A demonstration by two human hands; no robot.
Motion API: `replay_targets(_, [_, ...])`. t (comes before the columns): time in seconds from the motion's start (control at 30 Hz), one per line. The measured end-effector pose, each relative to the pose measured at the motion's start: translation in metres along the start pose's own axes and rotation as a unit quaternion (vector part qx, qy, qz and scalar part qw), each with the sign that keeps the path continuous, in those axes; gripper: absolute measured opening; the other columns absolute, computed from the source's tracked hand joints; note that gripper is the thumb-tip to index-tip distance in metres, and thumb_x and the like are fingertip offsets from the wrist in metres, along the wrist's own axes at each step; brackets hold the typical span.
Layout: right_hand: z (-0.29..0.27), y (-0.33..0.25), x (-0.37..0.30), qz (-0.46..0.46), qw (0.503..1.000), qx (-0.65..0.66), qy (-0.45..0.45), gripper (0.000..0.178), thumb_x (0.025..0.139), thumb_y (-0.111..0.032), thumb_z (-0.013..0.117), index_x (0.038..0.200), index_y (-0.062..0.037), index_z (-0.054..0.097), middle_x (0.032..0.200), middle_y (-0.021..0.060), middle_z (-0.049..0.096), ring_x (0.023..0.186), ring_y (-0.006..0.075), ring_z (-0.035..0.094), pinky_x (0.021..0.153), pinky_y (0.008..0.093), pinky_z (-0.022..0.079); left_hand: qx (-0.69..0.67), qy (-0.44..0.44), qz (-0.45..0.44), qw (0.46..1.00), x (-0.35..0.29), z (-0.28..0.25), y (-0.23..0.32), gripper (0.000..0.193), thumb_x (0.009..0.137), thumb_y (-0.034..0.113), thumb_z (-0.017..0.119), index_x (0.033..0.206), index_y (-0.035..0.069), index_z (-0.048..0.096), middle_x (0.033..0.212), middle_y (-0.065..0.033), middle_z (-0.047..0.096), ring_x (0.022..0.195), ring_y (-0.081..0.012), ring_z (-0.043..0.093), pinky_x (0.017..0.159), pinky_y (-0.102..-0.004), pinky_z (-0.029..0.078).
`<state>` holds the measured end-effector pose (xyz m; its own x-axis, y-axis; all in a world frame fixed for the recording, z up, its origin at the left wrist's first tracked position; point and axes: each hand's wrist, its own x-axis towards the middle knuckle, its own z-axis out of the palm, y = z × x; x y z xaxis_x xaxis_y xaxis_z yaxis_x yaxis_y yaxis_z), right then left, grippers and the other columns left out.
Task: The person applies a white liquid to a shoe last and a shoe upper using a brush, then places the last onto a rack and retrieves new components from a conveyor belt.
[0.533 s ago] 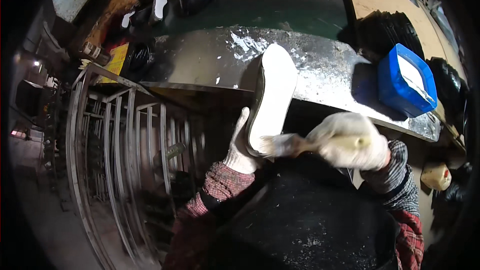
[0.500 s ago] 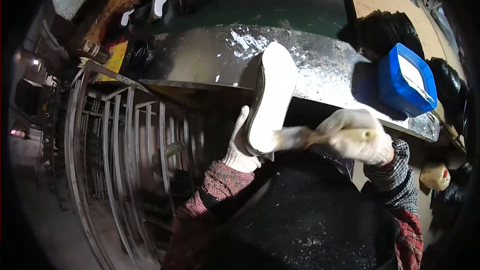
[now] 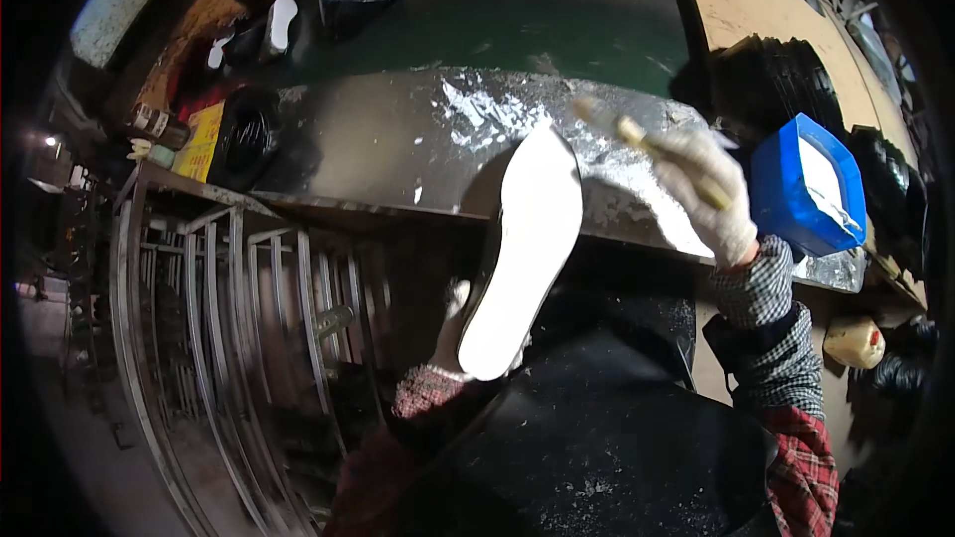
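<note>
A shoe (image 3: 527, 249) is held sole-up in front of me, its sole bright white and its dark side showing along the left edge. My left hand (image 3: 452, 328), in a pale glove, is closed round it from below near the heel; most of those fingers are hidden behind the shoe. My right hand (image 3: 708, 184), also gloved, grips a brush (image 3: 633, 131) by its light handle. The brush is above the bench, right of the toe and apart from the sole, its bristle end blurred.
A metal bench (image 3: 368, 144) smeared with white runs across the front. On its right stands a blue tub (image 3: 786, 189) holding white stuff, beside black stacked pieces (image 3: 776, 89). White-soled dark footwear (image 3: 282, 25) lies at far left. A metal rack (image 3: 209, 288) stands left; a pale jug (image 3: 854, 343) sits lower right.
The brush has lifted off the heel and swung up and right over the bench with my right hand. The shoe has come lower, toward me, in my left hand.
</note>
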<state>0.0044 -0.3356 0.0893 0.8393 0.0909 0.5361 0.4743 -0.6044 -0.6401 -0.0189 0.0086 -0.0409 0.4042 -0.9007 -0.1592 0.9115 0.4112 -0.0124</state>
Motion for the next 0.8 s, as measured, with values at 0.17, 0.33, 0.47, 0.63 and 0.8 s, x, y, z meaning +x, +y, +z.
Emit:
replay_targets(0.17, [-0.005,-0.091,-0.002,0.131,0.945,0.035,-0.297,0.021,0.083,-0.008,0.07,0.104,-0.0048,0.07,0.085,0.0122,0.064,0.072,0.0251,0.065,0.061,0.0337,0.054,0.002,0.017,0.033,0.999,-0.011,-0.019,0.007,0.095,0.083,0.076,0.046,0.139,-0.002,0.043,0.112,-0.0245,0.063,0.087,-0.0369,0.067,0.069,-0.0489,0.056])
replay_targets(0.33, [-0.02,-0.073,0.02,0.334,0.887,0.214,-0.235,0.019,0.085,-0.013,0.069,0.104,-0.0083,0.07,0.083,0.0117,0.064,0.069,0.0278,0.062,0.056,0.0371,0.05,0.0,0.014,0.027,1.0,-0.012,-0.016,0.007,0.083,0.092,0.07,0.039,0.145,0.006,0.039,0.12,-0.0232,0.062,0.094,-0.0368,0.067,0.073,-0.0495,0.057])
replay_targets(0.47, [0.004,-0.017,0.05,-0.147,0.965,-0.117,-0.184,0.028,0.087,-0.014,0.063,0.115,-0.0063,0.064,0.09,0.0157,0.06,0.081,0.0346,0.06,0.07,0.0418,0.051,0.107,0.189,0.086,0.972,0.006,0.044,-0.005,0.089,0.086,0.078,0.038,0.141,0.008,0.044,0.095,-0.0256,0.066,0.065,-0.0347,0.069,0.049,-0.0432,0.058])
replay_targets(0.63, [-0.038,-0.099,0.022,-0.183,0.957,-0.034,-0.22,0.028,0.087,-0.014,0.063,0.114,-0.0076,0.063,0.091,0.0108,0.059,0.079,0.0303,0.06,0.068,0.0395,0.051,-0.004,0.239,0.219,0.946,0.026,0.109,-0.001,0.071,0.096,0.062,0.039,0.141,0.008,0.043,0.094,-0.0206,0.068,0.063,-0.029,0.07,0.041,-0.0357,0.056])
replay_targets(0.8, [-0.144,-0.15,-0.048,-0.048,0.942,-0.3,0.139,0.035,0.071,-0.003,0.077,0.104,-0.0048,0.066,0.08,0.0091,0.059,0.069,0.0216,0.058,0.059,0.0334,0.044,0.228,0.247,0.246,0.909,0.041,0.109,0.102,0.051,0.096,0.045,0.056,0.122,0.002,0.057,0.104,-0.0163,0.067,0.082,-0.0285,0.068,0.053,-0.0321,0.058])
